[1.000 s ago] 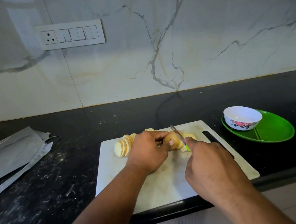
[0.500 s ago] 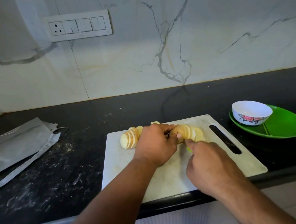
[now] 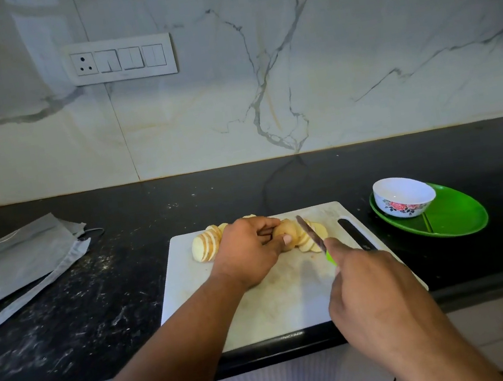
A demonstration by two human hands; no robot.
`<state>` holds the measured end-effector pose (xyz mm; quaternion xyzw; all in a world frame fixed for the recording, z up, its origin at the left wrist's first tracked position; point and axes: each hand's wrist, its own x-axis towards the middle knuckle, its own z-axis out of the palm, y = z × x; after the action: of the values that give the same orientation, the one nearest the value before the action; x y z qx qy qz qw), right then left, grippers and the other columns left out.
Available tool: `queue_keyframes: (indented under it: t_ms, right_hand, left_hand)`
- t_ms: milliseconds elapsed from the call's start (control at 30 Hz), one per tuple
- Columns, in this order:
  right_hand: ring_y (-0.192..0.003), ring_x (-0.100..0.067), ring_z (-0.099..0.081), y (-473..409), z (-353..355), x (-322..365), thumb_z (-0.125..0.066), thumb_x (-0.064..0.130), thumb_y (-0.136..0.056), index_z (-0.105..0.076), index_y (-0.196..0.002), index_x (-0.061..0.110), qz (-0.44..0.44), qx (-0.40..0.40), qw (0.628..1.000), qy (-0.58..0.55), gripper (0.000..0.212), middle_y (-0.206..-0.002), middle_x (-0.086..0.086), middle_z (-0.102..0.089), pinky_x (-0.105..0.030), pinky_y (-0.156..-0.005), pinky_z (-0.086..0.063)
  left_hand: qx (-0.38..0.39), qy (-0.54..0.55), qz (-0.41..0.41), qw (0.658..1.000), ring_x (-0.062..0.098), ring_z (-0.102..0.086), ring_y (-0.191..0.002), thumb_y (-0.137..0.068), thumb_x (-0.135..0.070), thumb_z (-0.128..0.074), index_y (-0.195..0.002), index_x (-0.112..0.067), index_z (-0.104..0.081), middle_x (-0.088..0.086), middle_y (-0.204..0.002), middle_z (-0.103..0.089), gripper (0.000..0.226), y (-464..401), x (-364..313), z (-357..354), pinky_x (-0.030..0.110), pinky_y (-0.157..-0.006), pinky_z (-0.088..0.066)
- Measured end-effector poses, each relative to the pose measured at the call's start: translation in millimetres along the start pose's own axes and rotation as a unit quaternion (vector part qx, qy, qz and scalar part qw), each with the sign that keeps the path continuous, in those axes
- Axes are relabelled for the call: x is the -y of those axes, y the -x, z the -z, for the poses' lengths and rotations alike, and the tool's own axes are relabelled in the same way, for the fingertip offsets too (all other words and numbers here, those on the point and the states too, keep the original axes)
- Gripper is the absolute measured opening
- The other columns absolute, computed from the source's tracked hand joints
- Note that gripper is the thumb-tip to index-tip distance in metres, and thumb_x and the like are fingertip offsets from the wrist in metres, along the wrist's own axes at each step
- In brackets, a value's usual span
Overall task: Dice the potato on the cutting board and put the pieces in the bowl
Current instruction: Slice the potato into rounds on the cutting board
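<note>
while the left hand curls over the uncut potato at the far middle of the cutting board, the right hand grips the knife, whose blade runs near to far just right of those fingertips, across the potato's left-right axis. cut slices lie either side. the bowl sits empty, right.

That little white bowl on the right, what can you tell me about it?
The bowl is small, round and white, glossy like ceramic or melamine, with a red and pink flower print on its outer wall. It stands upright and looks empty; no potato pieces show inside. It sits on the left part of an oval green plate, on the black counter right of the cutting board. Neither hand touches it.
</note>
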<state>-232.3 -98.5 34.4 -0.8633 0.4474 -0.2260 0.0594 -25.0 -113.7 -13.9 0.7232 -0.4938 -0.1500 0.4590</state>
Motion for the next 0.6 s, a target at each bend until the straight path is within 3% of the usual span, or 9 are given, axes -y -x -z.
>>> queue_keyframes:
  t_ms: [100, 300, 433, 600]
  right_hand:
    - [-0.065, -0.010, -0.041, -11.6, -2.3, 5.3, -0.043, 0.021, -0.095, -0.033, -0.150, 0.031, 0.005, -0.021, 1.000, -0.008, 0.057, -0.076, 0.008, -0.042, -0.013, -0.046, -0.026]
    - [-0.076, -0.014, -0.049, -22.5, -7.9, 10.3, -0.045, 0.023, -0.096, -0.037, -0.149, 0.031, 0.010, -0.029, 0.999, -0.008, 0.053, -0.094, 0.002, -0.060, -0.013, -0.047, -0.020]
    - [-0.060, -0.007, -0.037, -23.2, -10.7, 11.3, -0.046, 0.025, -0.098, -0.037, -0.148, 0.033, 0.006, -0.016, 1.000, -0.009, 0.052, -0.076, 0.009, -0.041, -0.014, -0.043, -0.021]
    - [-0.059, -0.005, -0.039, -25.2, -15.8, 11.9, -0.046, 0.026, -0.098, -0.035, -0.149, 0.033, 0.006, -0.012, 1.000, -0.004, 0.053, -0.073, 0.011, -0.041, -0.014, -0.042, -0.022]
  left_hand:
    - [-0.001, 0.009, 0.006, 1.000, -0.002, -0.073, -0.098, -0.086, -0.034, -0.085, -0.126, -0.023, -0.075, -0.015, -0.110, -0.077, 0.043, -0.9, 2.2, -1.7, 0.027, -0.096, -0.059]
    - [-0.001, 0.010, 0.000, 1.000, -0.002, -0.074, -0.095, -0.085, -0.034, -0.086, -0.122, -0.022, -0.077, -0.015, -0.106, -0.078, 0.040, -4.6, 5.8, -2.6, 0.030, -0.095, -0.060]
    - [-0.004, 0.013, -0.003, 1.000, -0.002, -0.073, -0.095, -0.085, -0.034, -0.086, -0.122, -0.021, -0.077, -0.014, -0.106, -0.078, 0.040, -5.1, 6.3, -2.9, 0.028, -0.096, -0.059]
    - [-0.005, 0.012, 0.000, 1.000, -0.001, -0.073, -0.096, -0.084, -0.036, -0.086, -0.120, -0.022, -0.078, -0.014, -0.107, -0.078, 0.040, -5.4, 8.5, -2.8, 0.029, -0.096, -0.060]
